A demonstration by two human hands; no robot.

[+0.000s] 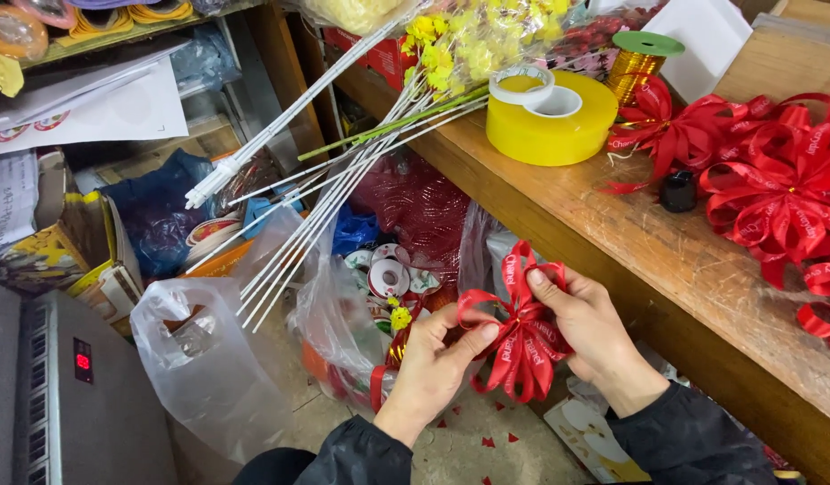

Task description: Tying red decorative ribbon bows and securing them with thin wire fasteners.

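From my head view, low and right of centre in the frame, my left hand (437,359) and right hand (587,328) are both clamped on a red ribbon bow (521,334); it sits between them, loops running up and down, left thumb on its knot; finished red bows (783,193) lie on the bench (648,260) at upper right, beside a yellow tape roll (551,117).

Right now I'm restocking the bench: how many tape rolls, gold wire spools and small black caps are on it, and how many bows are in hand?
Yellow tape rolls: 2 (one small, lying on the big one)
Gold wire spool: 1
Small black cap: 1
Red ribbon bow held in left hand and right hand: 1
Total: 5
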